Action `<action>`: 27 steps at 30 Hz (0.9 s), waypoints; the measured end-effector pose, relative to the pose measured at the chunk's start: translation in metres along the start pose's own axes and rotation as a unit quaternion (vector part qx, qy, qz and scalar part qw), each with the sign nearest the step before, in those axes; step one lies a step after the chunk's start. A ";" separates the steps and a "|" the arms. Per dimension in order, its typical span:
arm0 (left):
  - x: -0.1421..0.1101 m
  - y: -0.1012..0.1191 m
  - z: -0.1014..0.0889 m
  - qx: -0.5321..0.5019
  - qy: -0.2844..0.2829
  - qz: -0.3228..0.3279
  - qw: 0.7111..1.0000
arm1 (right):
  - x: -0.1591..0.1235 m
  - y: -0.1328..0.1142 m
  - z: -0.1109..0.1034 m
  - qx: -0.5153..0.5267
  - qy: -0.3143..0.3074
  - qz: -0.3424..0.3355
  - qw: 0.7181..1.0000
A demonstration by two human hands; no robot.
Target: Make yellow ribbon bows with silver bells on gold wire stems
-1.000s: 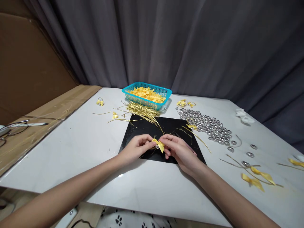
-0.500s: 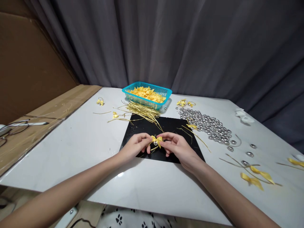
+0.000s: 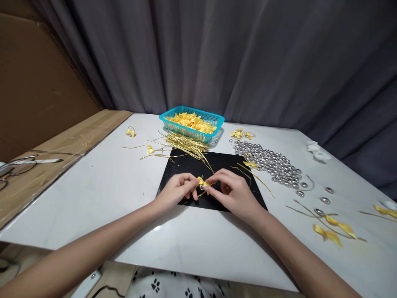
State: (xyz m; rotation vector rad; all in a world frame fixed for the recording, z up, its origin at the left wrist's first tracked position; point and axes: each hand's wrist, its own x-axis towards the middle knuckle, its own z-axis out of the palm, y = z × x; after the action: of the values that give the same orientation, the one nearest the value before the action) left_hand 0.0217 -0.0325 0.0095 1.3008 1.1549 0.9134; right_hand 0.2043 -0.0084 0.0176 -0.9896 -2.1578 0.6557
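Note:
Between my hands, just above a black mat [image 3: 186, 165], is a small yellow ribbon bow [image 3: 201, 181] with a silver bell-like bead at its centre. My left hand [image 3: 178, 188] pinches the bow's left loop between thumb and finger. From the other side, my right hand [image 3: 231, 188] has thumb and fingertips closed on the right loop, covering part of it. Some gold wire shows below the bow. A bundle of gold wire ties [image 3: 187, 144] lies at the mat's far edge.
Behind the wire stands a turquoise basket [image 3: 167, 123] full of yellow bows. Many silver beads [image 3: 269, 161] spread to the right, with loose bows [image 3: 328, 234] and wires nearer me. Finished-looking bow loops [image 3: 237, 134] lie at the back. Cardboard [image 3: 62, 140] borders the table's left.
My right fingers have shifted their hold on the bow's right loop, with the hand more arched and its lower fingers curled in. My left hand has stayed nearly still.

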 end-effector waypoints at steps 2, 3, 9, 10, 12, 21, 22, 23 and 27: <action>0.000 0.000 0.000 0.001 -0.006 -0.002 1.000 | -0.001 0.000 0.002 -0.022 -0.019 -0.023 0.999; 0.000 0.000 0.000 0.000 -0.008 -0.005 1.000 | -0.002 0.000 0.003 -0.027 -0.021 -0.026 0.999; 0.002 -0.001 -0.001 -0.021 -0.004 -0.002 1.000 | -0.001 0.002 0.001 -0.026 0.000 0.035 0.999; 0.002 -0.001 -0.001 -0.025 -0.010 0.000 1.000 | -0.001 0.001 0.001 -0.016 -0.008 0.045 0.999; 0.001 0.001 -0.002 -0.032 -0.024 0.001 0.999 | -0.001 -0.001 0.002 0.010 -0.043 0.056 0.997; 0.000 0.007 -0.010 -0.149 0.075 -0.054 0.985 | 0.028 0.028 -0.042 0.063 -0.007 0.133 0.989; 0.000 0.012 -0.012 -0.153 0.080 -0.055 0.983 | 0.037 0.039 -0.054 0.026 -0.022 0.137 0.990; 0.000 0.019 -0.014 -0.153 0.087 -0.047 0.983 | 0.048 0.051 -0.066 0.002 -0.018 0.140 0.990; -0.009 0.063 -0.042 -0.131 0.162 0.062 0.976 | 0.099 0.104 -0.102 -0.079 -0.005 0.159 0.984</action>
State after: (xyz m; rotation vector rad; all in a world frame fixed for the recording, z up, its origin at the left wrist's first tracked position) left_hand -0.0139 -0.0254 0.0767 1.0410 1.1615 1.3614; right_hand 0.2792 0.1474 0.0500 -1.4387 -2.1047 0.6441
